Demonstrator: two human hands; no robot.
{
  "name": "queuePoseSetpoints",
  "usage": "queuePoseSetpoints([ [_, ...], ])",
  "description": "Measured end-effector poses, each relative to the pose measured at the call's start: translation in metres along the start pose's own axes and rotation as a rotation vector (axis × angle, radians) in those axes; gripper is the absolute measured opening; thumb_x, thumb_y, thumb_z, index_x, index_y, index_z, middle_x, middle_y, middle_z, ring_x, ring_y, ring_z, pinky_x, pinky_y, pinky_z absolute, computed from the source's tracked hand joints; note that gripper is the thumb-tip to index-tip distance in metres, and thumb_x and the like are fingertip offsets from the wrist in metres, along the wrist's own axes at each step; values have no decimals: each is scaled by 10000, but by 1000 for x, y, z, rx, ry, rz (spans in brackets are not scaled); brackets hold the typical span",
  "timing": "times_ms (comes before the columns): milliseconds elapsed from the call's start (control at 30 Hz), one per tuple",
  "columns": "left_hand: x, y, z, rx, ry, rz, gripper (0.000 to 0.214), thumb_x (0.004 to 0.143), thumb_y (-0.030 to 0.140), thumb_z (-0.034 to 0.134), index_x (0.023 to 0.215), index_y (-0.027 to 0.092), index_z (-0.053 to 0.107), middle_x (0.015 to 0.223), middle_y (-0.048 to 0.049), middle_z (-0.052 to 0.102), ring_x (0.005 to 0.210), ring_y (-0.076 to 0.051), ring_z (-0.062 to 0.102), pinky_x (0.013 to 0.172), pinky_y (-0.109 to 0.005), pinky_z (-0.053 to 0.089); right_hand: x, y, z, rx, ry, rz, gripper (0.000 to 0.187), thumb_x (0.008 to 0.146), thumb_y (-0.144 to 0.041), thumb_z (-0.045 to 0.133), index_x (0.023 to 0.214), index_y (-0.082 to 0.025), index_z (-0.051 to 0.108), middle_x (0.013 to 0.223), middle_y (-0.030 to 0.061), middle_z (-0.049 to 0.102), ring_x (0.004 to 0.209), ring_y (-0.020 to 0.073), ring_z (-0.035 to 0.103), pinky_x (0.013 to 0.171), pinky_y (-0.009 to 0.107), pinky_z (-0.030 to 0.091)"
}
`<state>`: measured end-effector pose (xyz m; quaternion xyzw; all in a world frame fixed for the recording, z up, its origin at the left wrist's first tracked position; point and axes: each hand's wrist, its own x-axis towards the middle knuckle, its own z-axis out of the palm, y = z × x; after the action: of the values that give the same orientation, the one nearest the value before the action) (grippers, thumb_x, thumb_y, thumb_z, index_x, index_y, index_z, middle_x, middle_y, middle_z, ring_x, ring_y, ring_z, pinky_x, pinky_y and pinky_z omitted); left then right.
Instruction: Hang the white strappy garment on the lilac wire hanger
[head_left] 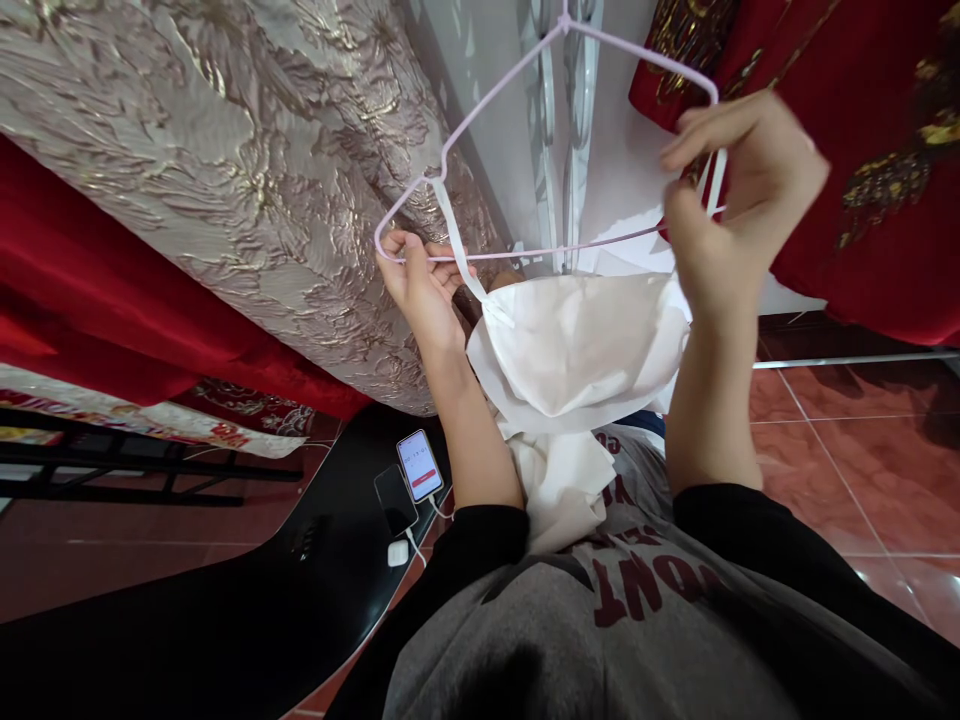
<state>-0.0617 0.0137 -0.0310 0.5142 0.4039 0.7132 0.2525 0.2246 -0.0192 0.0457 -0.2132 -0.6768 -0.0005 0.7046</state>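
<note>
A pale pink clothes hanger point(504, 82) is held up in front of me. My left hand point(421, 285) grips its lower left corner, thumb over the bottom bar. A white strap point(454, 228) hangs from the left notch, leading down to a white cloth garment point(581, 335) with layered edges. At the hanger's right end is my right hand point(739, 190), slightly blurred, its thumb and forefinger apart. Another white strap point(718, 180) runs by the right end, partly behind this hand. The right hand's remaining fingers are mostly hidden.
Textured pinkish-gold fabric point(300, 170) hangs at the left, red fabric with gold decoration point(892, 150) at the right. White hangers point(577, 110) are behind. Two phones with cables, one a lit phone point(420, 466), and a white earbud case point(398, 553) lie on a black surface point(247, 610).
</note>
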Motion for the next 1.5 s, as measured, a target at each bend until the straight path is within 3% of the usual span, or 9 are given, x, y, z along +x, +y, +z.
queuePoseSetpoints([
  [200,-9,9,-9,-127,-95,-73,436,1074,593,589,1369,309,440,1043,-23,741,1225,-246,699,912,-389,568,-35,7,20,-76,-520,291,153,904,-238,708,1050,-258,751,1056,45,789,956,247,723,981,483,532],
  [333,-20,32,-29,-108,-304,-165,550,974,645,710,1392,321,559,1302,-76,728,1249,-319,703,1072,-473,575,-39,7,16,-133,-506,309,139,967,-330,690,1072,-273,759,1063,34,798,1021,267,732,1070,526,466],
  [467,-31,52,-48,-88,-531,-211,548,993,658,672,1337,233,688,1429,-142,677,1313,-367,666,1181,-536,502,-37,4,14,-114,-487,305,178,1004,-402,655,1036,-266,765,1046,29,802,1001,244,734,1052,483,477],
  [600,-35,60,-47,-108,-680,-211,565,1001,661,660,1345,217,720,1538,-159,598,1442,-409,546,1212,-581,457,-39,4,17,-109,-508,292,228,1009,-449,642,1070,-266,764,1046,28,801,978,226,723,1032,454,486],
  [867,-42,82,-20,50,-537,-198,375,997,552,727,1099,196,780,1271,-160,727,1288,-332,670,1175,-497,516,-40,3,16,-125,-491,300,178,994,-418,648,1043,-287,758,1037,22,799,981,240,715,1035,482,475],
  [1033,-54,108,-25,153,-280,-183,403,1017,607,673,959,229,800,1005,-101,766,1065,-298,749,1039,-462,618,-40,0,15,-125,-462,306,142,997,-379,641,1014,-287,748,1013,19,796,971,238,716,1057,497,468],
  [1167,-55,114,-16,211,-114,-38,466,1046,613,618,781,263,777,851,-61,743,874,-281,738,932,-478,632,-40,-1,16,-113,-449,314,140,1002,-380,638,1004,-288,744,997,15,791,965,234,717,1063,499,467],
  [1333,-41,113,20,-173,-150,12,115,1029,314,643,1039,233,723,1097,-54,763,1180,-261,724,1143,-432,518,-42,0,19,-87,-443,304,131,989,-362,655,1014,-281,756,1010,11,797,936,224,711,1051,492,470],
  [1500,-26,109,35,-400,63,30,283,1083,231,320,1275,169,518,1527,-150,589,1400,-166,595,1254,-324,407,-41,-1,18,-80,-456,302,137,972,-381,681,1025,-294,773,1037,3,806,944,229,713,1044,488,475],
])
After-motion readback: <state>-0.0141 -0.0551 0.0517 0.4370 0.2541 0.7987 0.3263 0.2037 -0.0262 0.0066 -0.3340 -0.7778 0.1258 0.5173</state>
